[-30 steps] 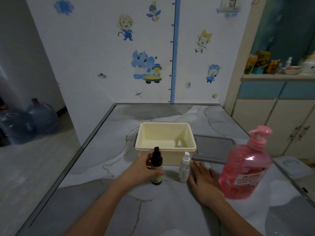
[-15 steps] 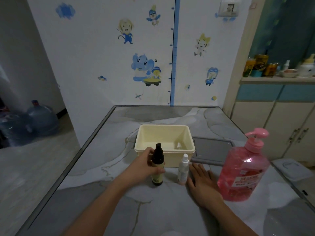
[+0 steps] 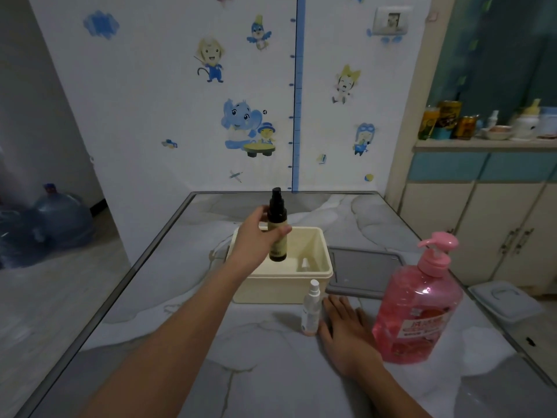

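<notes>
While seemingly lining up a drop into the tub (image 3: 271, 289), grips bottle (image 3: 276, 224) upright in left hand (image 3: 256, 239), rests right hand (image 3: 346, 330) flat on surface (image 3: 241, 372).

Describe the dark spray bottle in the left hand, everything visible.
The dark spray bottle is slim and cylindrical, with a black pump-spray top, dark glossy shoulders and a pale yellowish label around its lower body. The label text is unreadable. It looks like dark glass or plastic. It is upright in the air, its base over the open cream bin and apparently clear of it. Only the left hand touches it, with fingers curled round its middle from the left and one tip across the label.
</notes>
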Action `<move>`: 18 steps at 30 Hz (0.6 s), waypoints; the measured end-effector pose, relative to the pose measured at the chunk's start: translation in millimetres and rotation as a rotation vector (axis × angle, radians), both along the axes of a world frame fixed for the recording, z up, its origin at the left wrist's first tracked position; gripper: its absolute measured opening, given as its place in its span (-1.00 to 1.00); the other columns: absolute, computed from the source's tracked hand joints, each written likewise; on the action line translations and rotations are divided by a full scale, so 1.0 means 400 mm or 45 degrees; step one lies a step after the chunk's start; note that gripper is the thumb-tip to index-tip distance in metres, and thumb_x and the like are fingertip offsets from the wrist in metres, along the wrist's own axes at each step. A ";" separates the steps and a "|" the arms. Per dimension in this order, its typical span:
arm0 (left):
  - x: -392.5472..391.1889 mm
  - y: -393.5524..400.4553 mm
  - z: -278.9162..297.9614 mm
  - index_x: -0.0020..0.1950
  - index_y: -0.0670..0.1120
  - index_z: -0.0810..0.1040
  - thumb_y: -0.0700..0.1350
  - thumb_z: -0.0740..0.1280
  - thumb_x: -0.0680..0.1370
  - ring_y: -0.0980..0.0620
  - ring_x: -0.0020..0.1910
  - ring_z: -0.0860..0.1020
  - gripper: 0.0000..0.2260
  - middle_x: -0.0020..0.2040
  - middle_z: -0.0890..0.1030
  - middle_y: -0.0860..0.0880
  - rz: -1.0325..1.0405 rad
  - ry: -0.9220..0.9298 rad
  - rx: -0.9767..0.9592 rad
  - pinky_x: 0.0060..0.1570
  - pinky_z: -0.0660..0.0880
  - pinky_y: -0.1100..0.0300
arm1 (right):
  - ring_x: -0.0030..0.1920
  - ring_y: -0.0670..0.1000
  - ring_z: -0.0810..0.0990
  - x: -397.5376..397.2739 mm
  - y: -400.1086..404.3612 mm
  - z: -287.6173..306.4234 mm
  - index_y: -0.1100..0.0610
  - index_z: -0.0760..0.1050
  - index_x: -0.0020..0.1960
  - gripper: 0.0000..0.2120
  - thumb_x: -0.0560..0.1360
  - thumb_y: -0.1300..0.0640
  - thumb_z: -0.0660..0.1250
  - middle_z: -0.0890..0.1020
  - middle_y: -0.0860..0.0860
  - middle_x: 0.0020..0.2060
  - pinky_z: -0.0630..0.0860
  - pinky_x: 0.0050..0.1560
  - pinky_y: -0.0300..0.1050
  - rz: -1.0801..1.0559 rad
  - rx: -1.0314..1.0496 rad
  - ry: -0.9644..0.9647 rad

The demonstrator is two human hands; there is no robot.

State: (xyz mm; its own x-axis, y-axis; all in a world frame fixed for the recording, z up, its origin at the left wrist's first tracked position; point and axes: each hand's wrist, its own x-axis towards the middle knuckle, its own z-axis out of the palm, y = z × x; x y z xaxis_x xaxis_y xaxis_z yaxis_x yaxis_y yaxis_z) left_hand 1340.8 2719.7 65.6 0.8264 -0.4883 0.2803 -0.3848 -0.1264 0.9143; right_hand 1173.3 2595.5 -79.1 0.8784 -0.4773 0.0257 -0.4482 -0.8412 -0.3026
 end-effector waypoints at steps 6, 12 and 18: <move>0.053 -0.083 -0.047 0.33 -0.01 0.44 -0.08 0.46 0.45 -0.03 0.07 0.52 -0.53 0.23 0.53 -0.06 0.015 -0.086 0.432 0.05 0.51 0.05 | 0.54 -0.06 -0.11 0.006 -0.010 -0.005 -0.01 -0.04 0.55 -0.45 0.60 -0.12 -0.10 0.00 -0.09 0.55 -0.16 0.53 0.01 0.013 -0.002 0.013; 0.086 -0.120 -0.105 0.17 -0.10 0.38 -0.05 0.51 0.40 -0.05 -0.06 0.52 -0.55 0.04 0.55 -0.09 0.010 -0.092 0.896 -0.14 0.44 0.11 | 0.54 -0.06 -0.10 0.007 -0.011 -0.003 -0.02 -0.04 0.55 -0.45 0.59 -0.12 -0.10 0.00 -0.09 0.55 -0.15 0.53 0.01 0.010 0.004 -0.003; 0.103 -0.148 -0.137 0.12 -0.15 0.48 -0.01 0.47 0.40 -0.09 0.02 0.55 -0.61 0.00 0.55 -0.09 -0.119 -0.142 1.220 -0.09 0.44 0.12 | 0.54 -0.06 -0.09 0.005 -0.012 -0.006 -0.01 -0.03 0.55 -0.44 0.58 -0.13 -0.11 0.01 -0.08 0.55 -0.14 0.54 0.02 0.004 -0.009 -0.006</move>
